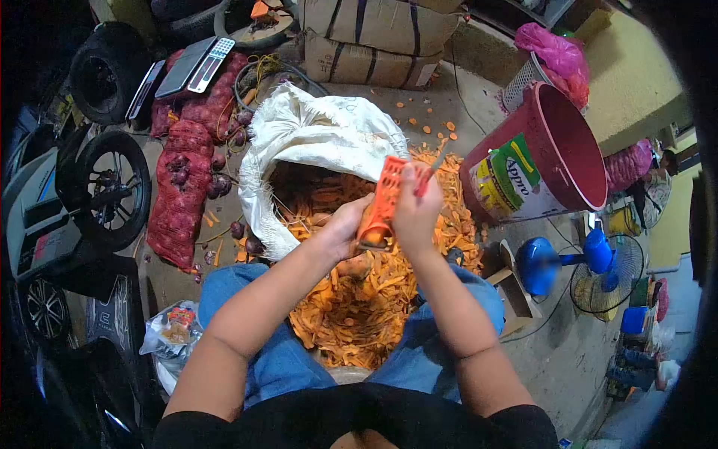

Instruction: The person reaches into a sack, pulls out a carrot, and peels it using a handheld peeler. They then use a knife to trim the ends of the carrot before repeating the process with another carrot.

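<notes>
Over the pile of orange peelings [351,322], my left hand [350,228] is closed round the lower part of an orange slotted plastic piece [391,179]. A rounded orange end, perhaps a carrot, shows at its bottom. My right hand [416,213] presses against the slotted piece from the right. Its fingers are wrapped round a red-handled knife [423,182], with the narrow blade pointing up and right. Just beyond my hands lies an open white woven sack [321,127], its mouth facing me, with orange peelings inside. How the fingers sit underneath is hidden.
To the right stand a large red bucket [479,168] and a blue fan [538,262]. Red mesh sacks of onions [179,202] lie left, with a scale [187,67] on top. A motorbike wheel [112,191] is farther left. Strapped bales [366,63] are behind.
</notes>
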A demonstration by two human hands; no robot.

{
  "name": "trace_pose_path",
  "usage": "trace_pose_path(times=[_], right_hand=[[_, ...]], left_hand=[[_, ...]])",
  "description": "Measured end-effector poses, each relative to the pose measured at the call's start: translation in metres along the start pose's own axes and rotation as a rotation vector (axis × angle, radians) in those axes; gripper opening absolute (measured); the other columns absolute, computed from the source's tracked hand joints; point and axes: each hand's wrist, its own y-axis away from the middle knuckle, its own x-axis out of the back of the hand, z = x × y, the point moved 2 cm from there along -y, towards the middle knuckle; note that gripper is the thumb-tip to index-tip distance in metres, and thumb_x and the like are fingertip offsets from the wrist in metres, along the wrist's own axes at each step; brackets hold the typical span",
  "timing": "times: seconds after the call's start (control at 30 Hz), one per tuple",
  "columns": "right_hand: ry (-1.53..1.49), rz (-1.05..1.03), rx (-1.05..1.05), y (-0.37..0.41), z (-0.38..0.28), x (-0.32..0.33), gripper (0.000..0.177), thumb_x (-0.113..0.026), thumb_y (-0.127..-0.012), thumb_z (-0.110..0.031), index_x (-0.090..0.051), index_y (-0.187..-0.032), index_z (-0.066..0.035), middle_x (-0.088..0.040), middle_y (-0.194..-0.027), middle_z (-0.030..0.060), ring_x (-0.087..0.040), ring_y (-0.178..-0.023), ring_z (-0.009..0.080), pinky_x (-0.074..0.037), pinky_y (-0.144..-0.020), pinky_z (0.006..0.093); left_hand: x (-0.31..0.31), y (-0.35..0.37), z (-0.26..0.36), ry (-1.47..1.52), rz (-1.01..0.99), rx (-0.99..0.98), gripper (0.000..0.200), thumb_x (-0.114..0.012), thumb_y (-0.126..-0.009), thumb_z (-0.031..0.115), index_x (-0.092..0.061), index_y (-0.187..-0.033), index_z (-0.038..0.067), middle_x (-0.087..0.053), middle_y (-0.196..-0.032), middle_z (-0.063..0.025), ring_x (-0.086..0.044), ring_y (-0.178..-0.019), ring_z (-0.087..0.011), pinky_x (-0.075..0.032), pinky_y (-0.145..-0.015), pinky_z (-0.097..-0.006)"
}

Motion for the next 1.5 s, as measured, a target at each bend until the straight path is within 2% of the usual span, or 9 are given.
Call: trace_pose_path(times=[0.07,0.3,0.4,0.53,0.83,0.93,1.1,1.37,1.5], right_hand=[[0.071,-0.081,0.012,0.001,0.011,-0.002,0.018,-0.045,-0.08,-0.018,-0.048,-0.074,-0.002,-0.046,-0.06,0.0003,-0.041,-0.053,0.0094,-0.035,-0.049,0.0235],[0.093,0.447,-0.331,-0.07,0.083,0.053,0.018,-0.046,-0.079,-0.016,-0.051,-0.076,0.001,-0.053,-0.066,0.0051,-0.046,-0.057,0.0113,-0.037,-0.051,0.0272],[-0.298,0.253,-0.291,-0.051,0.039,0.034,0.018,-0.046,-0.08,-0.016,-0.05,-0.075,0.001,-0.052,-0.066,0.004,-0.045,-0.056,0.0105,-0.037,-0.052,0.0241],[-0.036,-0.05,-0.062,0.0,0.003,0.0,0.019,-0.044,-0.081,-0.017,-0.049,-0.074,0.0,-0.048,-0.062,0.0034,-0.041,-0.057,0.0103,-0.036,-0.053,0.0242],[0.041,0.418,-0.213,-0.07,0.064,0.054,0.021,-0.045,-0.08,-0.017,-0.049,-0.069,0.0,-0.05,-0.065,0.0051,-0.046,-0.059,0.0126,-0.037,-0.052,0.0264],[-0.171,0.221,-0.133,-0.043,0.004,0.026,0.018,-0.045,-0.08,-0.016,-0.049,-0.071,-0.001,-0.048,-0.059,0.0026,-0.044,-0.053,0.011,-0.037,-0.049,0.0253],[0.11,-0.093,0.121,0.004,0.005,-0.005,0.017,-0.044,-0.081,-0.015,-0.05,-0.075,-0.001,-0.046,-0.058,0.0001,-0.044,-0.053,0.0109,-0.037,-0.049,0.024],[-0.137,0.362,-0.396,-0.067,0.049,0.049,0.013,-0.045,-0.08,-0.013,-0.05,-0.078,-0.001,-0.05,-0.071,0.003,-0.045,-0.058,0.0089,-0.038,-0.052,0.0222],[-0.106,0.051,-0.037,-0.017,0.014,0.009,0.019,-0.044,-0.081,-0.018,-0.049,-0.077,0.0,-0.048,-0.065,0.0012,-0.042,-0.057,0.0096,-0.036,-0.05,0.0232]], left_hand=[[0.004,0.0,-0.009,-0.077,-0.073,0.022,0.033,-0.029,-0.085,0.031,-0.046,-0.095,0.005,-0.054,-0.076,-0.0052,-0.053,-0.061,-0.0127,-0.046,-0.051,-0.0254],[-0.017,0.026,-0.003,-0.239,-0.014,0.124,0.033,-0.033,-0.084,0.031,-0.046,-0.099,0.005,-0.055,-0.079,-0.0061,-0.055,-0.063,-0.0163,-0.048,-0.052,-0.0277],[0.001,0.01,-0.001,-0.114,-0.072,0.101,0.034,-0.033,-0.083,0.033,-0.046,-0.099,0.006,-0.054,-0.086,-0.0064,-0.055,-0.07,-0.0156,-0.048,-0.05,-0.03],[0.001,0.005,0.002,-0.029,-0.076,0.063,0.032,-0.034,-0.083,0.032,-0.048,-0.096,0.007,-0.055,-0.079,-0.0039,-0.054,-0.064,-0.0136,-0.048,-0.049,-0.0289],[-0.004,0.018,-0.006,-0.263,-0.095,0.1,0.033,-0.034,-0.083,0.031,-0.047,-0.097,0.004,-0.054,-0.079,-0.0066,-0.055,-0.067,-0.015,-0.047,-0.051,-0.0301],[0.006,0.007,0.003,-0.063,-0.082,0.115,0.033,-0.03,-0.084,0.03,-0.045,-0.1,0.006,-0.054,-0.083,-0.0077,-0.055,-0.07,-0.0166,-0.048,-0.055,-0.0334],[0.0,0.007,0.006,-0.093,0.032,-0.066,0.034,-0.028,-0.085,0.031,-0.047,-0.098,0.006,-0.055,-0.083,-0.0073,-0.055,-0.066,-0.0163,-0.047,-0.058,-0.0302],[-0.003,0.016,-0.007,-0.253,-0.18,0.137,0.033,-0.028,-0.086,0.029,-0.045,-0.101,0.005,-0.054,-0.08,-0.0058,-0.054,-0.068,-0.0148,-0.045,-0.06,-0.0253],[0.0,0.01,0.006,-0.06,-0.025,0.028,0.035,-0.027,-0.086,0.029,-0.046,-0.101,0.004,-0.055,-0.086,-0.0066,-0.055,-0.07,-0.0156,-0.045,-0.064,-0.026]])
